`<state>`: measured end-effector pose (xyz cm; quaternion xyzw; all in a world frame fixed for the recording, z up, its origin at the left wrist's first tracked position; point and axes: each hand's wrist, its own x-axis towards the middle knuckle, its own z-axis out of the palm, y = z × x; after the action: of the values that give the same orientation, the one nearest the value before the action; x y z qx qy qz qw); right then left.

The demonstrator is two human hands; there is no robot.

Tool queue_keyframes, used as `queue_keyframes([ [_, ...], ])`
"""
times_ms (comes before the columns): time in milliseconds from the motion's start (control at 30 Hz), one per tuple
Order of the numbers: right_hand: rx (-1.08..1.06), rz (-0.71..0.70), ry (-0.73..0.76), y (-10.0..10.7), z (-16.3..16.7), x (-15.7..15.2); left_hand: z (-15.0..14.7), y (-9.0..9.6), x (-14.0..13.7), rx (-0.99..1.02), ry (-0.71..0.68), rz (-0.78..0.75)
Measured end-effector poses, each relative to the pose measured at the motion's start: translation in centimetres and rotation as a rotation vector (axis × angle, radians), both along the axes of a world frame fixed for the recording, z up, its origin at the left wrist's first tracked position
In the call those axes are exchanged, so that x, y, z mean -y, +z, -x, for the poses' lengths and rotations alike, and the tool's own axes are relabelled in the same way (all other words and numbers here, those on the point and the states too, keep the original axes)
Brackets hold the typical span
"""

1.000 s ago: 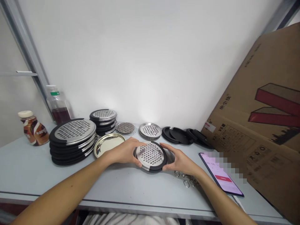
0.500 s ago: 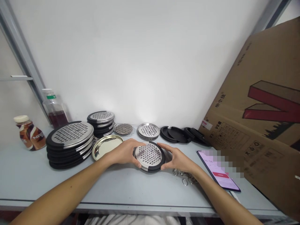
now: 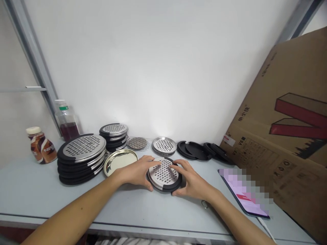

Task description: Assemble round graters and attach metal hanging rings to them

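A round metal grater (image 3: pixel 163 175) with a black rim lies flat in front of me, its perforated face up. My left hand (image 3: pixel 138 173) curves round its left side, index finger over the top and thumb by the front edge. On the other side, my right hand (image 3: pixel 192 178) grips the black rim, with fingertips on the perforated face and the thumb low at the front. The grater's underside is hidden. A shiny gold-toned round dish (image 3: pixel 120 160) lies just behind my left wrist. One small metal ring (image 3: pixel 204 204) shows beside my right forearm.
Stacked rimmed graters (image 3: pixel 83 149) stand at left, with a shorter stack (image 3: pixel 114 131) behind. Farther back lie a perforated disc (image 3: pixel 138 143), bare grater discs (image 3: pixel 164 145) and black rims (image 3: pixel 195 149). A bottle (image 3: pixel 42 146), a jar (image 3: pixel 67 127), a phone (image 3: pixel 245 195) and a carton (image 3: pixel 281 136) flank the table.
My fingers have slid farther over the top of the grater, the right ones onto its perforated face. The view has shifted a little, and most of the small rings are now hidden by my right arm.
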<state>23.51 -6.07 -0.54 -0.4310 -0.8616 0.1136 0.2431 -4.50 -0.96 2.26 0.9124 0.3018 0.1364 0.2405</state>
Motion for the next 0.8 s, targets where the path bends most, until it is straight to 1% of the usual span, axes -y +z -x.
queue_keyframes([
  [67, 0.015, -0.039, 0.021, 0.2, 0.3, 0.1, 0.0, 0.5, 0.0, 0.042, -0.049, -0.018],
  [167, -0.002, -0.046, 0.033, 0.6, 0.3, 0.2, 0.1, 1.1, -0.1, 0.086, -0.094, -0.024],
  [233, -0.035, -0.023, 0.027, 0.9, 0.2, 0.3, 0.3, 1.4, -0.1, 0.1, -0.059, -0.008],
  [300, -0.081, 0.017, 0.016, 1.2, 0.1, 0.4, 0.4, 1.6, -0.2, 0.131, 0.016, 0.007],
  [433, -0.209, 0.092, 0.019, 1.9, 0.0, 0.7, 0.3, 2.3, -0.2, 0.273, 0.107, 0.08],
  [533, -0.354, 0.19, 0.046, 2.0, 0.0, 0.7, 0.0, 2.9, 0.0, 0.421, 0.116, 0.17],
  [633, -0.535, 0.351, 0.068, 1.9, 0.1, 0.5, -0.6, 2.9, 0.3, 0.54, 0.147, 0.226],
  [733, -0.615, 0.588, 0.162, 2.0, 0.4, 0.5, -1.3, 2.4, 0.5, 0.576, 0.209, 0.199],
  [800, -0.611, 0.677, 0.207, 2.1, 0.6, 0.6, -1.8, 1.7, 0.6, 0.544, 0.228, 0.181],
])
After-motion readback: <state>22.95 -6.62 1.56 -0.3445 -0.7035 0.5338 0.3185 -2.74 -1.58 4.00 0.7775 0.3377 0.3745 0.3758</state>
